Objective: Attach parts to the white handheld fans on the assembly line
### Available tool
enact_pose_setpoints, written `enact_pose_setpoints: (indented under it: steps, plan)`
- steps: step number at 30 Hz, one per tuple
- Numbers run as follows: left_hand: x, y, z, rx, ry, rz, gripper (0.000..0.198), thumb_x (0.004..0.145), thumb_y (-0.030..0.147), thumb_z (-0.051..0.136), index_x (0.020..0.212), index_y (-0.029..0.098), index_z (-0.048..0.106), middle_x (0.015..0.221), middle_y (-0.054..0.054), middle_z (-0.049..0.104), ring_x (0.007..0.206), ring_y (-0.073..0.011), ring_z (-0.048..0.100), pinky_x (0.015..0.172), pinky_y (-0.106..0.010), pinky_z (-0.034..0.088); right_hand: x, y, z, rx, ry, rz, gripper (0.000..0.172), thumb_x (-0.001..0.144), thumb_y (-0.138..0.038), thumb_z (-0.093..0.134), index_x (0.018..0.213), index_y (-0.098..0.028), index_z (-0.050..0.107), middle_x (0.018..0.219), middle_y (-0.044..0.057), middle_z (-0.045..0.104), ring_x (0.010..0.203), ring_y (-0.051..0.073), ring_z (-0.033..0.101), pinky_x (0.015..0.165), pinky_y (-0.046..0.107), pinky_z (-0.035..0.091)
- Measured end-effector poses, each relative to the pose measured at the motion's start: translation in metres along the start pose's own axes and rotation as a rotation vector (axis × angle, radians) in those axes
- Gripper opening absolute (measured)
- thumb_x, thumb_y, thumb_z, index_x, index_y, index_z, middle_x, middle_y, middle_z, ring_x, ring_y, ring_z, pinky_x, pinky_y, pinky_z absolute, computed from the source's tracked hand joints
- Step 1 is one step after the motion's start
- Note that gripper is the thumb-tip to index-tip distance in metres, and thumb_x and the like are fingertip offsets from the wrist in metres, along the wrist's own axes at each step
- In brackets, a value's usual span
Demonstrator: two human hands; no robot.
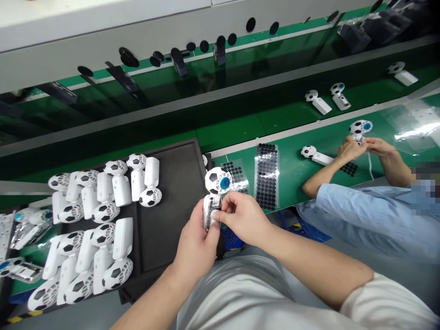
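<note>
gripping football-patterned device (213, 199) round lower body, left hand (196, 240); ball head (215, 180) beyond fingers; right hand (245, 220) curled at open front, pinch unclear.

Cool, fairly even light, looks overhead: white housings (122, 190) at left on the black tray (168, 233) are bright with soft shading, white shelf top (85, 16) above the tray nearly blows out, dark channel (154, 112) between goes murky. Hard glare on the clear sheet (417, 121) far right of the tray; black cases (378, 30) up and right of it dim, soft. Ball-patterned unit (215, 181) just right of the tray decently sharp, internals mushy; wide-angle stretch toward frame edges.
</note>
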State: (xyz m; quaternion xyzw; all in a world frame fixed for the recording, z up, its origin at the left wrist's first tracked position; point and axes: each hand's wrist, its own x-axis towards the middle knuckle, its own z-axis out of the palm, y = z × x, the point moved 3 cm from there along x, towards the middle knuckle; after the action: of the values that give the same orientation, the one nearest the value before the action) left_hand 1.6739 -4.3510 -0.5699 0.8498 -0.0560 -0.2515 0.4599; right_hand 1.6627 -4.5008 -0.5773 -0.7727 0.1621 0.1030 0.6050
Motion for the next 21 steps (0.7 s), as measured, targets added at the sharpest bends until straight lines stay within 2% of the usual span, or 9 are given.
enact_pose_setpoints:
  steps: [2, 4, 7, 9, 12, 15, 18, 21]
  plan:
    - [0.002, -0.003, 0.002, -0.049, 0.018, -0.024, 0.043, 0.089, 0.03, 0.05, 0.132, 0.023, 0.051, 0.121, -0.006, 0.066, 0.112, -0.0252, 0.061, 0.097, -0.039, 0.046, 0.003, 0.008, 0.006, 0.08, 0.02, 0.042, 0.023, 0.069, -0.024, 0.074, 0.065, -0.02, 0.052, 0.057, -0.007, 0.051, 0.054, 0.011, 0.046, 0.053, 0.025, 0.036]
    - [0.004, -0.006, 0.005, -0.206, 0.04, -0.099, 0.045, 0.086, 0.032, 0.053, 0.13, 0.021, 0.052, 0.121, -0.007, 0.065, 0.11, -0.0257, 0.062, 0.093, -0.039, 0.049, 0.006, 0.015, 0.012, 0.279, 0.013, 0.06, 0.025, 0.069, -0.03, 0.072, 0.066, -0.021, 0.049, 0.057, -0.007, 0.051, 0.053, 0.011, 0.047, 0.053, 0.025, 0.038]
    - [0.003, -0.007, 0.012, -0.556, 0.047, -0.286, 0.053, 0.079, 0.035, 0.057, 0.129, 0.018, 0.05, 0.111, -0.009, 0.066, 0.083, -0.0225, 0.066, 0.066, -0.035, 0.055, 0.01, 0.026, 0.016, 0.691, -0.002, 0.112, 0.027, 0.071, -0.038, 0.07, 0.075, -0.022, 0.05, 0.061, -0.006, 0.055, 0.056, 0.014, 0.055, 0.056, 0.028, 0.047]
    - [0.001, -0.004, 0.015, -0.71, 0.036, -0.359, 0.059, 0.074, 0.035, 0.061, 0.129, 0.019, 0.048, 0.1, -0.007, 0.065, 0.068, -0.0189, 0.063, 0.053, -0.03, 0.052, 0.011, 0.03, 0.015, 0.824, 0.015, 0.123, 0.026, 0.071, -0.039, 0.071, 0.082, -0.022, 0.054, 0.067, -0.004, 0.059, 0.063, 0.015, 0.059, 0.062, 0.03, 0.052]
    - [-0.001, 0.002, 0.015, -0.786, 0.034, -0.374, 0.061, 0.07, 0.033, 0.062, 0.128, 0.02, 0.048, 0.094, -0.004, 0.064, 0.066, -0.0177, 0.062, 0.05, -0.028, 0.052, 0.01, 0.029, 0.011, 0.793, 0.0, 0.069, 0.025, 0.073, -0.034, 0.072, 0.092, -0.021, 0.062, 0.079, 0.0, 0.065, 0.072, 0.016, 0.062, 0.069, 0.032, 0.054]
    - [-0.001, 0.003, 0.014, -0.786, 0.045, -0.38, 0.055, 0.072, 0.035, 0.06, 0.125, 0.02, 0.05, 0.094, -0.004, 0.065, 0.068, -0.0185, 0.064, 0.052, -0.028, 0.053, 0.007, 0.024, 0.009, 0.71, -0.052, -0.001, 0.023, 0.077, -0.031, 0.068, 0.098, -0.02, 0.065, 0.086, 0.002, 0.068, 0.075, 0.017, 0.063, 0.072, 0.033, 0.054]
    - [0.0, 0.001, 0.014, -0.75, 0.053, -0.385, 0.048, 0.077, 0.037, 0.057, 0.122, 0.022, 0.051, 0.084, -0.002, 0.064, 0.065, -0.0188, 0.064, 0.051, -0.029, 0.053, 0.004, 0.02, 0.008, 0.642, -0.052, -0.066, 0.023, 0.08, -0.028, 0.065, 0.102, -0.02, 0.064, 0.09, 0.003, 0.068, 0.081, 0.017, 0.063, 0.079, 0.034, 0.053]
    - [0.005, -0.002, 0.013, -0.694, 0.063, -0.362, 0.042, 0.079, 0.036, 0.055, 0.119, 0.021, 0.053, 0.074, 0.001, 0.062, 0.061, -0.0181, 0.063, 0.052, -0.029, 0.054, 0.001, 0.019, 0.011, 0.586, -0.082, -0.093, 0.032, 0.08, -0.026, 0.064, 0.112, -0.021, 0.059, 0.096, 0.004, 0.068, 0.086, 0.017, 0.063, 0.079, 0.033, 0.053]
